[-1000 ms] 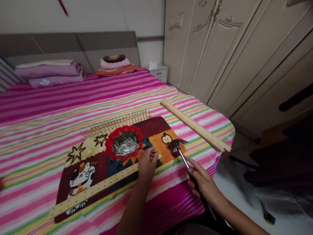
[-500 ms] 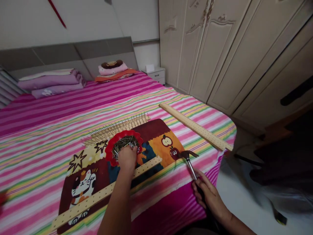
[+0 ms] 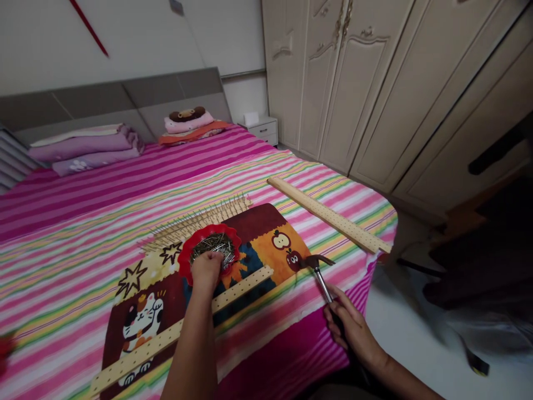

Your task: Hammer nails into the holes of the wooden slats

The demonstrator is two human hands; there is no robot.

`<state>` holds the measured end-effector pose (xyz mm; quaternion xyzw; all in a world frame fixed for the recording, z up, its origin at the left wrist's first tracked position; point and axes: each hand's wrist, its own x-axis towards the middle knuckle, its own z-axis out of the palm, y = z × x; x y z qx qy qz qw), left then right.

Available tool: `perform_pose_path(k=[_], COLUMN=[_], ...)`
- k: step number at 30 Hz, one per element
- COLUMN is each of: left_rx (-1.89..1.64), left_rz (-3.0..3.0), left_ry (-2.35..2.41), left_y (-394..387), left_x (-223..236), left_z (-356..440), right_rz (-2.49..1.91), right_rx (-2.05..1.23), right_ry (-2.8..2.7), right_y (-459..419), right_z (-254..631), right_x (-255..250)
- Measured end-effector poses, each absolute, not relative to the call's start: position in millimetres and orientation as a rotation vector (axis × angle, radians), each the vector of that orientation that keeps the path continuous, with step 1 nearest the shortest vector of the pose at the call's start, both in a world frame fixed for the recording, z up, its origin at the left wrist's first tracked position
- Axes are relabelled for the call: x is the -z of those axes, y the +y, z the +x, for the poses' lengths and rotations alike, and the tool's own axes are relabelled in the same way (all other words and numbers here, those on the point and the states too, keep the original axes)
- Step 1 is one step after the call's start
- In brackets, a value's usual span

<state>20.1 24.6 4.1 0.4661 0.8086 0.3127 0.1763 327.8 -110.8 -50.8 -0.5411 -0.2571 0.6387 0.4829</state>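
Observation:
My left hand [image 3: 206, 270] is at the near side of a red scalloped bowl [image 3: 186, 248], its fingers closed over the nails [image 3: 216, 242] heaped inside. Whether a nail is pinched there is hidden. My right hand [image 3: 351, 322] grips the dark handle of a claw hammer [image 3: 322, 283], whose head is over the mat's right edge. Under my left forearm runs a wooden strip with a row of holes [image 3: 244, 288], lying across the patterned mat [image 3: 266, 219]. Behind the bowl lie strips studded with upright nails [image 3: 200, 219].
A bundle of drilled wooden strips [image 3: 328, 214] lies on the striped bedspread [image 3: 254, 172] to the right. Folded bedding [image 3: 85, 147] and a pink pillow stack [image 3: 189, 122] rest near the headboard [image 3: 166, 91]. A wardrobe [image 3: 325, 83] stands right of the bed.
My left hand has shifted slightly left and toward me within the bowl, uncovering more nails. My right hand still holds the hammer in about the same place.

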Motion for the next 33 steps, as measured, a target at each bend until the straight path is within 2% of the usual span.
perform_pose_path(k=[4, 6, 11, 17, 23, 33], left_rx=[-1.319, -1.405, -1.340, -1.287, -1.301, -1.172], left_rz=[1.031, 0.912, 0.886, 0.969, 1.035, 1.354], left_ry=[1.900, 1.717, 1.563, 1.560, 1.609, 1.786], left_y=[10.1, 1.0, -21.4, -27.5, -23.0, -30.9], left_x=[-17.2, -27.3, -35.6, -5.3, 12.5, 14.1], left_z=[25.2, 33.0, 63.1, 93.8, 99.9, 102.2], right_rz=[-1.312, -1.315, -1.312, -1.305, -1.290, -1.383], right_rx=[-1.569, -1.582, -1.568, -1.566, -1.572, -1.531], right_ry=[-0.627, -0.627, -0.642, -0.648, -0.645, -0.706], right_y=[-109.8, -109.3, -109.6, -109.3, -109.3, -112.2], right_z=[327.7, 328.1, 327.8, 327.7, 328.0, 323.9], right_x=[51.5, 51.6, 50.6, 52.5, 51.2, 35.2])
